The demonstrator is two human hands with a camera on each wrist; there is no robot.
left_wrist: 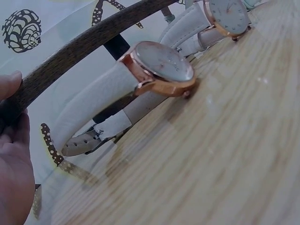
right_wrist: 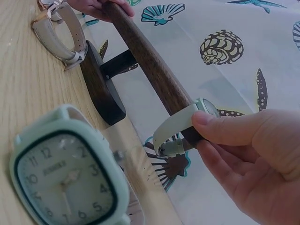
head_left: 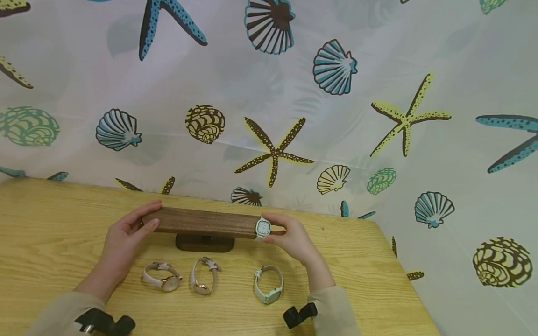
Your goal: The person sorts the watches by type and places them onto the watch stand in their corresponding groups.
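The left hand [head_left: 122, 240] gripped the left end of the dark wooden bar [head_left: 201, 222] of a watch stand, fingers curled over its top. The right hand [head_left: 290, 238] pinched a mint square-faced watch [head_left: 263, 227] looped around the bar's right end. Three more watches lay on the counter [head_left: 50, 233] before the stand: two cream-strapped [head_left: 161, 276] [head_left: 203, 276] and one mint [head_left: 269, 284].

a mint watch [head_left: 263, 227] with a square white face sits looped around the right end of a dark wooden bar [head_left: 201, 222], pinched between right-hand fingertips. the bar lies level on its stand, its left end under left-hand fingers.
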